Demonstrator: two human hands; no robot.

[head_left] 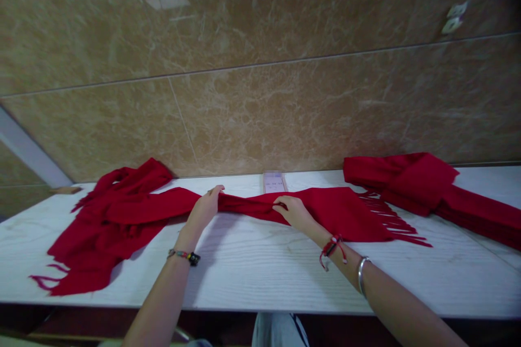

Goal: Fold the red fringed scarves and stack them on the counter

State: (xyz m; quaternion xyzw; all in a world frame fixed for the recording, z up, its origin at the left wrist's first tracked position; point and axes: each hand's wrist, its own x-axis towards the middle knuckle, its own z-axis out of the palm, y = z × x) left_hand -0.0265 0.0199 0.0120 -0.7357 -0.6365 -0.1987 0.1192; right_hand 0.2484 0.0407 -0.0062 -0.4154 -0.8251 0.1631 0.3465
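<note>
A long red scarf (pixel 342 211) with a fringed right end stretches across the white table. My left hand (pixel 205 207) is closed around its bunched middle, thumb and fingers wrapped over the cloth. Farther right, my right hand (pixel 296 211) pinches the scarf's near edge between thumb and fingers. Between the two hands the cloth is gathered into a narrow band; to the right it spreads wide and flat. Its left part runs into a crumpled red heap (pixel 97 244) with fringe hanging toward the table's front edge. Whether that heap is one scarf or more I cannot tell.
At the right lies another red scarf (pixel 419 181), folded over itself and reaching out of view. A small pale card or box (pixel 274 182) sits behind the scarf against the tiled wall (pixel 260 114). The white table (pixel 260 282) ends at a front edge near my body. A wall fitting (pixel 455 17) shows upper right.
</note>
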